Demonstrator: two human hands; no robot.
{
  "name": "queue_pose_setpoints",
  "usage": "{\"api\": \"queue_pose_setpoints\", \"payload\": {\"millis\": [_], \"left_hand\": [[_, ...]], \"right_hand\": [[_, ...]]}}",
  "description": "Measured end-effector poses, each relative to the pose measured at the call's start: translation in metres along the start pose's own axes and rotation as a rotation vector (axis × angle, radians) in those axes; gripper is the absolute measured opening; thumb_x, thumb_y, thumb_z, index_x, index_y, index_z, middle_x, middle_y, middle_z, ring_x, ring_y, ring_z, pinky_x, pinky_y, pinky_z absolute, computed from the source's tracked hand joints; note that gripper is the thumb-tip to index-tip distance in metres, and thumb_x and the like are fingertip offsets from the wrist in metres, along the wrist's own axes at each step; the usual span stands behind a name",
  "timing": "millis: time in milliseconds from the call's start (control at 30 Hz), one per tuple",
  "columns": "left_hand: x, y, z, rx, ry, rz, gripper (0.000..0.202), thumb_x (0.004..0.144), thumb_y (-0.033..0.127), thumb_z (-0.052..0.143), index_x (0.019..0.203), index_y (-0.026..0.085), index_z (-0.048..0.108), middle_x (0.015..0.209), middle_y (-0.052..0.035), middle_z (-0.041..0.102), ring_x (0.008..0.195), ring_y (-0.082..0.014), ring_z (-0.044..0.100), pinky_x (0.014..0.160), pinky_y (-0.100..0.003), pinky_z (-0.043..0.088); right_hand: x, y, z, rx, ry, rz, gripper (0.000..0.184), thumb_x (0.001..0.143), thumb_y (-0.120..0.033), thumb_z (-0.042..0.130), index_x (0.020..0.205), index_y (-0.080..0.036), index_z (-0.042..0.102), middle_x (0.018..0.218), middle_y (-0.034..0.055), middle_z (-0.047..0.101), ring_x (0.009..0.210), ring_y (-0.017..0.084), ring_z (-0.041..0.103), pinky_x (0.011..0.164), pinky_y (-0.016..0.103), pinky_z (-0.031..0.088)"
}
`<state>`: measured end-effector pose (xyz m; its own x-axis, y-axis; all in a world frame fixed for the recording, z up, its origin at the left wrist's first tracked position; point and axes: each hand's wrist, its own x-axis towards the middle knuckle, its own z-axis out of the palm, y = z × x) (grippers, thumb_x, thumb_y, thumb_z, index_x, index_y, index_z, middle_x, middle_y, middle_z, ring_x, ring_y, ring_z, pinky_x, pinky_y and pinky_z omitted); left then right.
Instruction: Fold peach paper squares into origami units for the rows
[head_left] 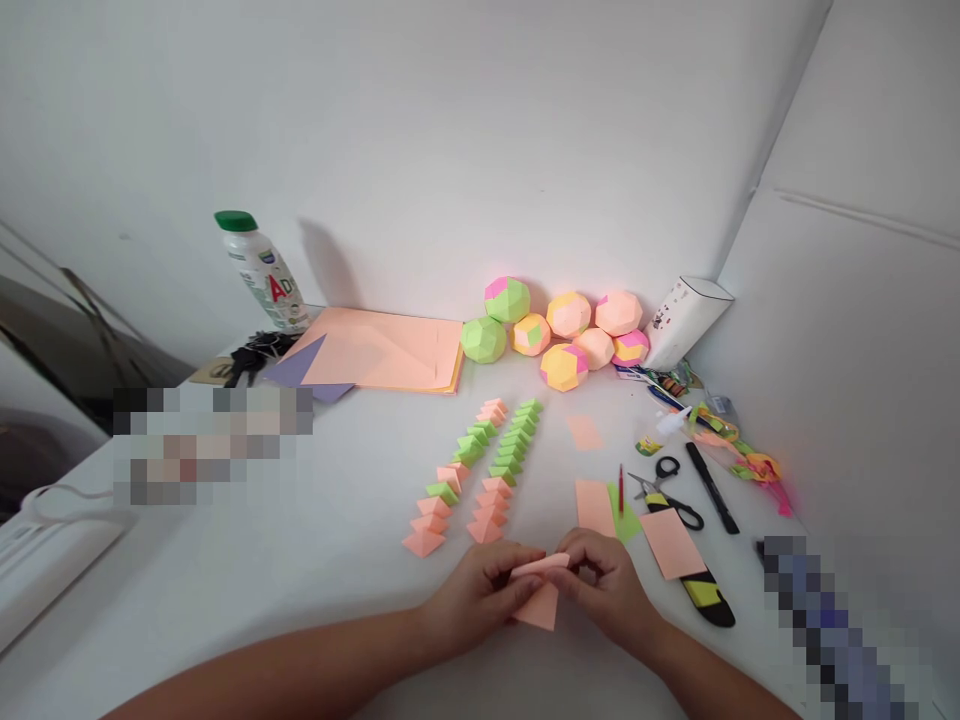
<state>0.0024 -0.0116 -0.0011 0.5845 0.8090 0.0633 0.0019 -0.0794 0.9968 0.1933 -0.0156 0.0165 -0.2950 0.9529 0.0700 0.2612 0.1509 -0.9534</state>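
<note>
A peach-coloured sheet of paper [538,608] is pinched between both hands, its upper part bent over and its lower part hanging flat. My left hand [480,595] is closed on the paper's left side, thumb in front. On the right side, my right hand [606,585] grips it with thumb and fingers. Just beyond my hands lie two rows of small folded paper pieces, a left row [442,490] and a right row [493,507], both in green and peach. Flat peach sheets [595,508] lie past my right hand, with a green sheet [624,515] partly beneath.
Several faceted paper balls [564,367] line the wall beside a stack of peach paper [375,350]. A white bottle [266,275] stands back left. At right are scissors [679,507], a black pen [711,487], a yellow-and-black cutter [707,597], a glue bottle [670,424] and a white box [686,320].
</note>
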Motion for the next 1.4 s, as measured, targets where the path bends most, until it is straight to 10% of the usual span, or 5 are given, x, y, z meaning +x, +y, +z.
{"api": "queue_pose_setpoints", "payload": {"millis": [300, 800, 1100, 1400], "left_hand": [[-0.001, -0.006, -0.001, -0.08, -0.089, -0.061, 0.041, 0.089, 0.046, 0.044, 0.086, 0.013, 0.068, 0.053, 0.0033, 0.046, 0.048, -0.0082, 0.042, 0.045, -0.019, 0.031], [-0.001, -0.01, -0.002, -0.061, -0.119, -0.16, 0.047, 0.088, 0.051, 0.044, 0.064, 0.013, 0.059, 0.048, 0.0044, 0.041, 0.043, -0.0072, 0.04, 0.041, -0.018, 0.028], [-0.002, -0.004, 0.0, -0.116, -0.081, -0.14, 0.042, 0.088, 0.047, 0.047, 0.104, 0.014, 0.068, 0.048, 0.0038, 0.046, 0.043, -0.0079, 0.042, 0.044, -0.018, 0.033], [-0.001, -0.005, -0.002, -0.056, -0.117, -0.12, 0.044, 0.09, 0.047, 0.043, 0.1, 0.014, 0.07, 0.048, 0.0042, 0.043, 0.041, -0.007, 0.039, 0.041, -0.017, 0.029]], "right_hand": [[0.002, 0.012, 0.001, 0.25, -0.062, 0.203, 0.029, 0.071, -0.041, 0.073, 0.08, -0.019, 0.057, 0.07, -0.0012, 0.05, 0.06, 0.012, 0.045, 0.054, 0.022, 0.037], [0.003, 0.012, -0.003, 0.101, -0.071, 0.014, 0.018, 0.075, -0.037, 0.071, 0.075, -0.019, 0.073, 0.069, 0.0044, 0.059, 0.064, 0.016, 0.054, 0.057, 0.027, 0.042], [0.003, 0.008, -0.002, 0.145, -0.055, 0.101, 0.017, 0.073, -0.036, 0.072, 0.072, -0.019, 0.073, 0.065, 0.0029, 0.057, 0.06, 0.015, 0.052, 0.054, 0.026, 0.042], [0.002, 0.012, 0.001, 0.283, -0.028, 0.223, 0.02, 0.067, -0.033, 0.078, 0.066, -0.016, 0.068, 0.064, -0.0008, 0.053, 0.052, 0.01, 0.047, 0.049, 0.023, 0.038]]}}
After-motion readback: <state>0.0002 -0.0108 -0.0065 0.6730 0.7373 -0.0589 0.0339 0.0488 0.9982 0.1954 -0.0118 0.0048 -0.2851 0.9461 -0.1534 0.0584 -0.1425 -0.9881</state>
